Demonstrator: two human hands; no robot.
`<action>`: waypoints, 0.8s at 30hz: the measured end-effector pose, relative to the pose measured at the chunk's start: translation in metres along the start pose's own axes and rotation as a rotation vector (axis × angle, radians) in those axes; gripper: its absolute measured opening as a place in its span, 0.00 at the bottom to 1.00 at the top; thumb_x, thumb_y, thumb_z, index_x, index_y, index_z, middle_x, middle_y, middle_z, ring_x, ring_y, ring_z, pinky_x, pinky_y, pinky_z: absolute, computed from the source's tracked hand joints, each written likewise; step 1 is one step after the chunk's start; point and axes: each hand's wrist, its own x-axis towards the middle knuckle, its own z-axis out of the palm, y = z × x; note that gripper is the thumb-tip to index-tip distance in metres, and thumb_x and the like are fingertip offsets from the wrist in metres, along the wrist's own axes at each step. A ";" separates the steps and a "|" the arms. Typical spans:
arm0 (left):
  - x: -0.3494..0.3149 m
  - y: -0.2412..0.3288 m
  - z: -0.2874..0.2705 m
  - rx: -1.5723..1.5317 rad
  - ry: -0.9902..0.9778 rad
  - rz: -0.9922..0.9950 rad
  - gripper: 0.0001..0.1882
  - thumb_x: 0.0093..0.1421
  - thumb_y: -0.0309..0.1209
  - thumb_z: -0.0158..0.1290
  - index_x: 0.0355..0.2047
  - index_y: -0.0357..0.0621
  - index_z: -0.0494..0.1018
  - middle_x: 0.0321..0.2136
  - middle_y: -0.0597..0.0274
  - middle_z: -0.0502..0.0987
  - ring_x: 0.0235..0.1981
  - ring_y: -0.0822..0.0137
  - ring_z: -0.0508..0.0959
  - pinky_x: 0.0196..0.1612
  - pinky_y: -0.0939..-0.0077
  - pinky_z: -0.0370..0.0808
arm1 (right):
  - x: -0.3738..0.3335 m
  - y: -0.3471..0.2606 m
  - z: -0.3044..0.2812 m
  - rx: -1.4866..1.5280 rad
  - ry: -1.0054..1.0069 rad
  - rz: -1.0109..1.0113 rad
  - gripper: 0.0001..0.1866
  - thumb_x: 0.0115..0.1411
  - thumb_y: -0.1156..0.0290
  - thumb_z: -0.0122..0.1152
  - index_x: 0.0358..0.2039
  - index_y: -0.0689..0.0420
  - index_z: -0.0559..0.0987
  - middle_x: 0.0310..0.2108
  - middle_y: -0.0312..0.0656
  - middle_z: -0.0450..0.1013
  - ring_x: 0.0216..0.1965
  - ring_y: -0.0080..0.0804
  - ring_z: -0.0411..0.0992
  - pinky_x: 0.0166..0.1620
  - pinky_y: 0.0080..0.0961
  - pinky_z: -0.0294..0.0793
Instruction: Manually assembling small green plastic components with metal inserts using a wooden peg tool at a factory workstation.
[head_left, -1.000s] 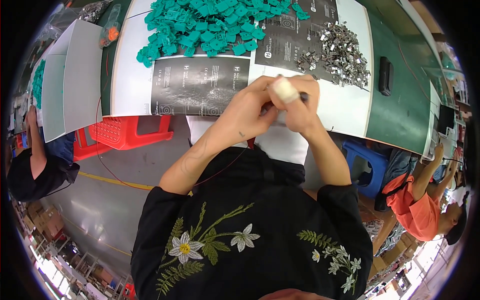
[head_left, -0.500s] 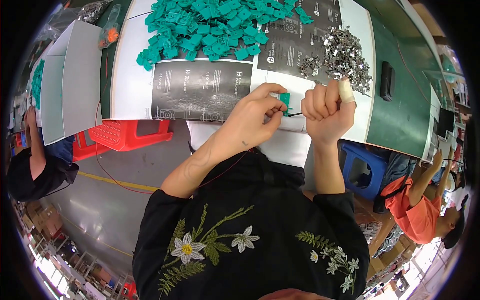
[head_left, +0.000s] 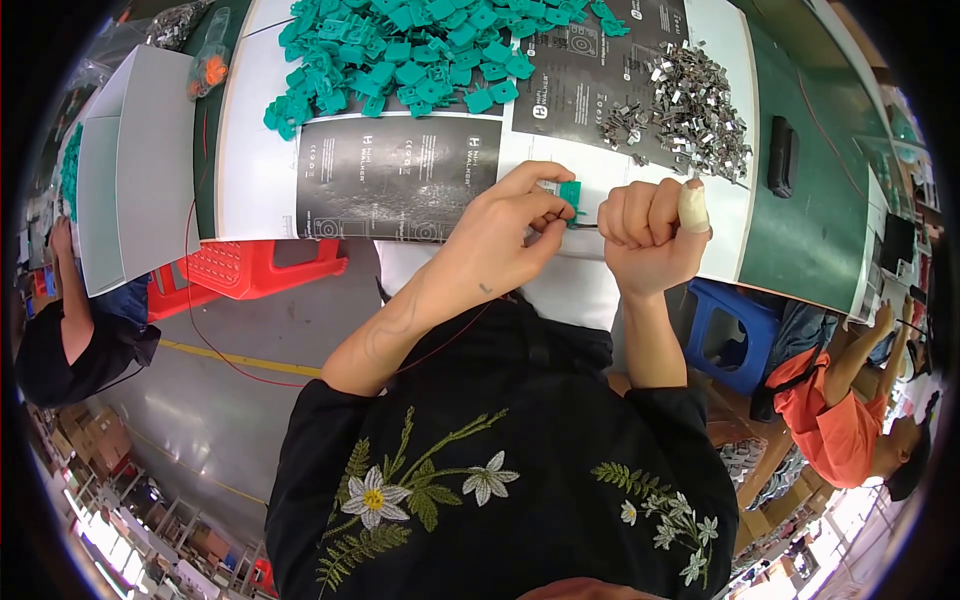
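Note:
My left hand (head_left: 505, 228) pinches a small green plastic part (head_left: 571, 196) between thumb and fingers, low over the sheet in front of me. My right hand (head_left: 652, 232) is closed in a fist, its thumb wrapped in pale tape. Out of that fist points the thin dark shaft of a tool (head_left: 585, 226), whose tip meets the lower end of the green part. The tool's handle is hidden in my fingers, so its kind cannot be made out. Beyond my left hand lies a heap of similar green parts (head_left: 400, 55); small metal pieces (head_left: 705, 110) are piled beyond my right.
Black printed sheets (head_left: 395, 175) cover part of the green table (head_left: 815, 225). A black case (head_left: 782, 157) lies at right, a grey box (head_left: 155, 170) at left. Red (head_left: 235, 268) and blue (head_left: 735, 335) stools stand below the edge. People sit at both sides.
The tool tip has shifted slightly against the green part, with my right fist a little further left and lower. My left hand keeps its pinch. The whole view has tilted slightly.

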 end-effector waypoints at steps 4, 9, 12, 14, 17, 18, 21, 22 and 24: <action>0.001 0.000 -0.002 0.019 -0.017 0.005 0.07 0.52 0.17 0.53 0.33 0.30 0.76 0.47 0.55 0.73 0.31 0.68 0.79 0.35 0.76 0.75 | 0.005 0.000 0.002 -0.022 0.002 0.021 0.27 0.69 0.54 0.33 0.13 0.49 0.52 0.09 0.29 0.47 0.12 0.19 0.40 0.15 0.21 0.41; 0.000 -0.003 -0.001 0.036 0.000 0.059 0.07 0.53 0.17 0.54 0.34 0.31 0.76 0.48 0.55 0.73 0.33 0.69 0.79 0.35 0.75 0.75 | 0.003 -0.018 0.000 0.223 0.079 0.113 0.25 0.68 0.56 0.39 0.14 0.51 0.57 0.10 0.29 0.50 0.12 0.16 0.43 0.15 0.19 0.44; -0.006 -0.001 0.000 -0.027 0.082 0.087 0.07 0.55 0.17 0.53 0.35 0.31 0.76 0.48 0.55 0.73 0.35 0.69 0.79 0.36 0.76 0.76 | -0.007 -0.042 0.002 -0.287 0.252 0.309 0.16 0.65 0.60 0.48 0.23 0.55 0.68 0.15 0.30 0.58 0.13 0.13 0.47 0.16 0.16 0.47; -0.008 0.001 0.004 -0.102 0.121 0.076 0.07 0.56 0.16 0.53 0.35 0.30 0.76 0.48 0.56 0.73 0.36 0.69 0.79 0.37 0.77 0.76 | -0.014 -0.047 0.004 -0.544 0.343 0.390 0.13 0.64 0.62 0.52 0.27 0.57 0.73 0.18 0.30 0.62 0.14 0.11 0.49 0.17 0.14 0.49; -0.014 0.005 0.012 -0.257 0.202 0.033 0.07 0.58 0.16 0.52 0.37 0.30 0.76 0.47 0.56 0.73 0.37 0.69 0.79 0.38 0.78 0.76 | -0.028 -0.031 0.008 -0.870 0.016 0.301 0.20 0.56 0.73 0.63 0.49 0.57 0.74 0.32 0.32 0.70 0.16 0.07 0.53 0.18 0.09 0.50; -0.014 0.009 0.013 -0.333 0.210 0.013 0.07 0.58 0.16 0.51 0.37 0.30 0.75 0.46 0.56 0.73 0.37 0.69 0.79 0.39 0.79 0.76 | -0.029 -0.030 0.011 -0.848 -0.016 0.304 0.24 0.54 0.75 0.64 0.52 0.57 0.73 0.35 0.32 0.70 0.16 0.06 0.53 0.18 0.09 0.50; -0.014 0.014 0.012 -0.483 0.229 -0.027 0.08 0.59 0.16 0.51 0.39 0.30 0.75 0.45 0.57 0.73 0.38 0.69 0.78 0.40 0.80 0.77 | -0.030 -0.027 0.012 -0.802 -0.084 0.309 0.32 0.49 0.79 0.67 0.57 0.55 0.70 0.41 0.32 0.70 0.16 0.06 0.54 0.19 0.08 0.49; -0.015 0.014 0.010 -0.449 0.199 -0.021 0.08 0.59 0.16 0.51 0.39 0.30 0.75 0.43 0.57 0.74 0.37 0.70 0.78 0.39 0.80 0.77 | -0.031 -0.026 0.010 -0.845 -0.101 0.278 0.33 0.49 0.81 0.67 0.57 0.55 0.70 0.40 0.33 0.70 0.16 0.06 0.53 0.19 0.08 0.48; -0.015 0.015 0.004 -0.380 0.141 -0.012 0.08 0.59 0.17 0.51 0.40 0.31 0.75 0.41 0.58 0.74 0.37 0.71 0.78 0.38 0.81 0.76 | -0.030 -0.026 0.006 -0.929 -0.136 0.217 0.34 0.47 0.83 0.68 0.56 0.55 0.70 0.39 0.33 0.71 0.16 0.05 0.53 0.19 0.08 0.48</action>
